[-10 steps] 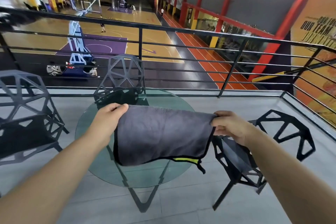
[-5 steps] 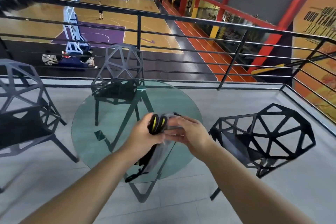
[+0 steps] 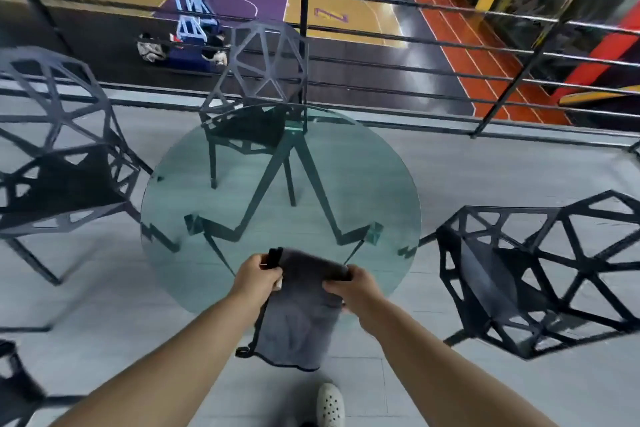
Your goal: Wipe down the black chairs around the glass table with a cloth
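A grey cloth [image 3: 298, 319] hangs folded in front of me, over the near edge of the round glass table [image 3: 391, 191]. My left hand [image 3: 258, 276] pinches its top left corner and my right hand [image 3: 348, 286] grips its top right edge. Black lattice chairs stand around the table: one to the left [image 3: 59, 166], one on the far side [image 3: 266, 76], one to the right [image 3: 540, 274]. Part of another black chair [image 3: 14, 381] shows at the bottom left. Neither hand touches a chair.
A black metal railing [image 3: 415, 31] runs behind the table, with a basketball court far below it. My white shoe [image 3: 330, 404] stands on the grey tiled floor [image 3: 467, 170] just short of the table. Open floor lies between the chairs.
The cloth was stretched wide, then bunched between both hands, and now hangs folded in half. My view has tilted down and the hands sit lower, at the table's near edge.
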